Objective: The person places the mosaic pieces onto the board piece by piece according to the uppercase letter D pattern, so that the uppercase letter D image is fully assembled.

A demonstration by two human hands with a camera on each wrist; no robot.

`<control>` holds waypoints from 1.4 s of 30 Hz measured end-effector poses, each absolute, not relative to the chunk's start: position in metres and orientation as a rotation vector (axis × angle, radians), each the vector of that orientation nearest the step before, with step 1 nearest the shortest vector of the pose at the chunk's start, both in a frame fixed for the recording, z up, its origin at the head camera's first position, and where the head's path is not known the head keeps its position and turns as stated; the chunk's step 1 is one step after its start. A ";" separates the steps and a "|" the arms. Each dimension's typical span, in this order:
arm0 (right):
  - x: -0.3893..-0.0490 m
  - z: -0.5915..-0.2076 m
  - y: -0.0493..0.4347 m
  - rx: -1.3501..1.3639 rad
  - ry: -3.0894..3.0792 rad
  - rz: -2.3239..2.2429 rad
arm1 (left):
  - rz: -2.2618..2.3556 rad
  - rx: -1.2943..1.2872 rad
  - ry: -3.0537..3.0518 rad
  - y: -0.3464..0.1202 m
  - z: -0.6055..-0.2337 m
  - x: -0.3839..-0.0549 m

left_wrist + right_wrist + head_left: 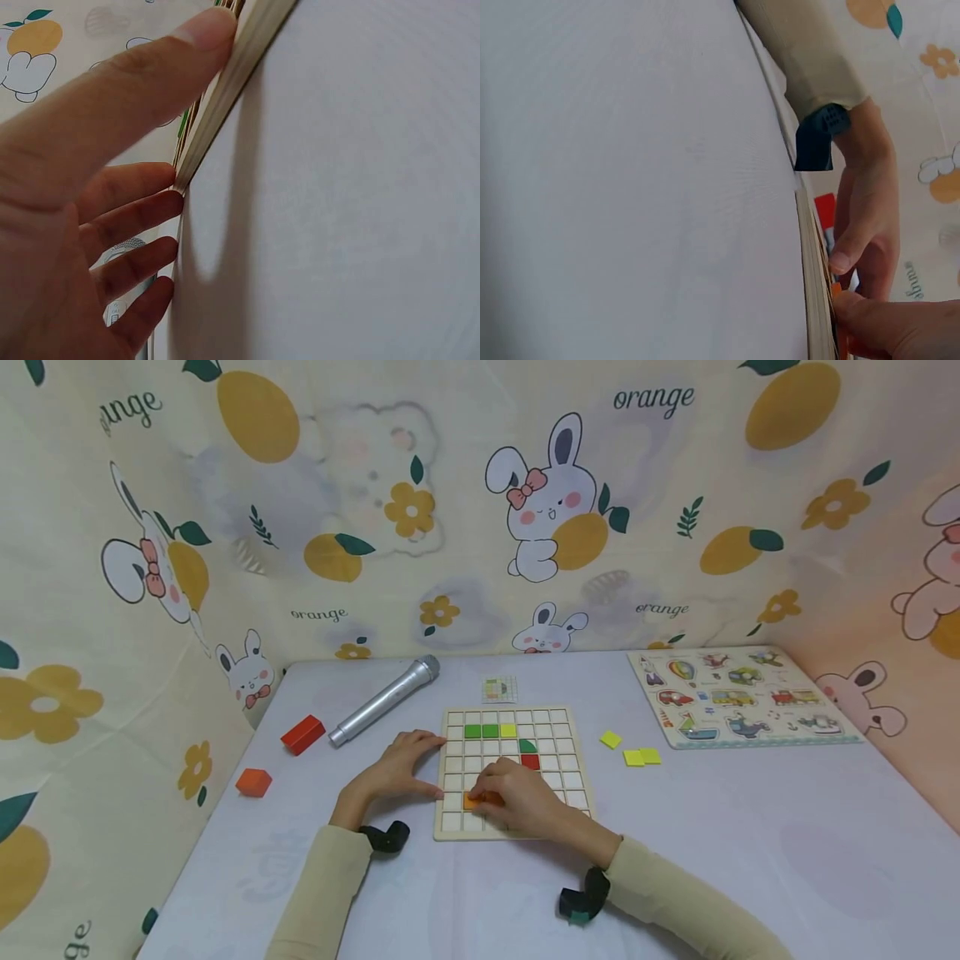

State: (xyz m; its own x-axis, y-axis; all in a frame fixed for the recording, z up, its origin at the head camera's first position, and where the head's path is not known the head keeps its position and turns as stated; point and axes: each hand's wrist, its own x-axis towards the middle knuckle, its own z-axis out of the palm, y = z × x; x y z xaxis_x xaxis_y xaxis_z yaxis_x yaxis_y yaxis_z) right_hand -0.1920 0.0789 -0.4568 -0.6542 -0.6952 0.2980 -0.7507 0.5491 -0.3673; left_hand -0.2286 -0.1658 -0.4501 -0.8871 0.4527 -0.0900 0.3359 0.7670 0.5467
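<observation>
The wooden grid board lies flat, holding green tiles, a yellow tile, a green quarter-round tile and a red tile. My left hand rests at the board's left edge, its thumb and spread fingertips touching the rim. Over the lower middle of the grid, my right hand bends its fingers down and pinches an orange tile at the board's surface. More orange shows under that hand. In the right wrist view, the thumb meets an orange edge; the fingertips are mostly hidden.
Yellow tiles lie right of the board, and a small pattern card lies behind it. A silver microphone, a red block and an orange block are at left. A picture puzzle board is at back right.
</observation>
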 end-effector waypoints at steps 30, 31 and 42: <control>-0.226 -0.433 0.168 0.934 -2.718 0.884 | 0.787 0.611 2.764 -0.165 -0.453 -0.229; -0.227 -0.433 0.175 0.899 -2.723 0.883 | 0.787 0.609 2.763 -0.164 -0.453 -0.229; -0.242 -0.442 0.230 0.660 -2.706 0.846 | 0.782 0.584 2.762 -0.164 -0.453 -0.229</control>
